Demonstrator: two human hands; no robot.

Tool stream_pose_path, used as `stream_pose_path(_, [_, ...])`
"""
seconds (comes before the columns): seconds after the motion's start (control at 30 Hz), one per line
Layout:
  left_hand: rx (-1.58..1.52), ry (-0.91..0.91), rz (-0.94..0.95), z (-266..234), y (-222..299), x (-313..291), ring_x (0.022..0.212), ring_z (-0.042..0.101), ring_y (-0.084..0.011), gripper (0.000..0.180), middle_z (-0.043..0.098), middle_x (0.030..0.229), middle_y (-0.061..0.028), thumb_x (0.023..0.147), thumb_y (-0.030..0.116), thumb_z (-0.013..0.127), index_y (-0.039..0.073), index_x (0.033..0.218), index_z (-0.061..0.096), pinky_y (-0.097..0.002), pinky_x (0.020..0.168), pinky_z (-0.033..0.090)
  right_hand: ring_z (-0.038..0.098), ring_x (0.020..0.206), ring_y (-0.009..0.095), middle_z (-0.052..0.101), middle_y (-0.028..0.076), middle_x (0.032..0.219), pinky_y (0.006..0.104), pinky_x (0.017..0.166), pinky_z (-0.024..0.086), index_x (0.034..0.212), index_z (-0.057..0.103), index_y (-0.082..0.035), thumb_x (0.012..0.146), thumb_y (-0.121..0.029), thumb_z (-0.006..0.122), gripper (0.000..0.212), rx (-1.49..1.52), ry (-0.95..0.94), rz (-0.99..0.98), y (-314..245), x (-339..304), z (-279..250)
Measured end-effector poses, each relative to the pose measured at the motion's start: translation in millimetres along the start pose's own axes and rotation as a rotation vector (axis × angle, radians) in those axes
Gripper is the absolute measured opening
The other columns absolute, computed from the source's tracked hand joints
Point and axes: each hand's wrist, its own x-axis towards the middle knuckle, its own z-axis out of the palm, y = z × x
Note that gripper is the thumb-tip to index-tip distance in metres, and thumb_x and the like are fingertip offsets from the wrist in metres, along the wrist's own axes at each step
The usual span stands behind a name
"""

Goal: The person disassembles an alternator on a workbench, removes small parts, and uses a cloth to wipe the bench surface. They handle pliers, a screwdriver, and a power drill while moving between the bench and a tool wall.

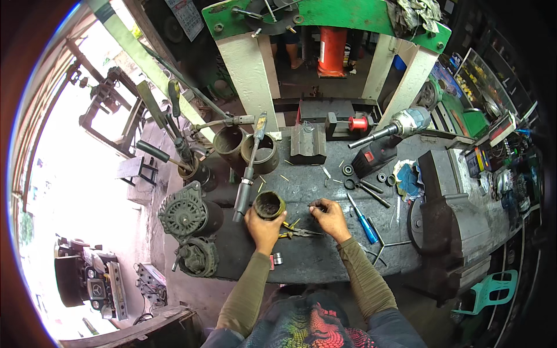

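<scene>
The cup is dark with a muddy yellow rim. Olive sleeves; a black shirt printed with red and yellow-green scales. Yellow-handled pliers, a blue-handled screwdriver — the tabletop dark grey. Green beam, whitish posts, red cylinder — and a teal chair.

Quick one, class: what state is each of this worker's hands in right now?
Left hand: closed around a round, open-topped container.
Right hand: fingers drawn together; whether they pinch something small cannot be told.
</scene>
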Motion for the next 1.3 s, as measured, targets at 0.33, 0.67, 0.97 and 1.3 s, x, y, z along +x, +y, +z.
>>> stream_pose_path(0.33, [0.185, 0.158, -0.141, -74, -48, -31, 0.109, 0.061, -0.0378, 0.067, 0.064, 0.117, -0.0210, 0.066, 0.018, 0.095, -0.006, 0.121, 0.064, -0.0460, 0.100, 0.045, 0.071, 0.086, 0.030, 0.073, 0.019, 0.091, 0.0398, 0.083, 0.054, 0.100, 0.074, 0.001, 0.090, -0.019, 0.071, 0.022, -0.085, 0.201, -0.054, 20, -35, -75])
stream_pose_path(0.67, [0.006, 0.147, -0.272, -66, -68, -59, 0.116, 0.055, -0.0319, 0.068, 0.061, 0.127, -0.0218, 0.082, 0.022, 0.088, -0.006, 0.134, 0.055, -0.0419, 0.105, 0.041, 0.064, 0.112, 0.042, 0.061, 0.023, 0.125, 0.0508, 0.094, 0.053, 0.118, 0.065, -0.001, 0.087, -0.009, 0.067, 0.032, -0.908, 0.645, 0.201, 82, 52, -272])
stream_pose_path(0.97, [0.214, -0.089, -0.232, -78, -23, -122, 0.110, 0.051, -0.0273, 0.053, 0.061, 0.117, -0.0105, 0.083, 0.013, 0.082, 0.002, 0.131, 0.061, -0.0403, 0.099, 0.043, 0.070, 0.097, 0.043, 0.068, 0.021, 0.107, 0.0535, 0.080, 0.058, 0.106, 0.066, -0.002, 0.088, -0.012, 0.064, 0.021, -0.908, 0.659, 0.138, 93, 18, -251])
stream_pose_path(1.3, [0.120, -0.153, -0.053, -57, 17, -102, 0.112, 0.057, -0.0321, 0.037, 0.066, 0.113, -0.0126, 0.080, 0.008, 0.079, 0.004, 0.115, 0.068, -0.0429, 0.100, 0.045, 0.072, 0.091, 0.044, 0.071, 0.024, 0.098, 0.0536, 0.079, 0.059, 0.105, 0.061, 0.000, 0.085, -0.007, 0.064, 0.022, -0.892, 0.674, 0.287, 102, 29, -216])
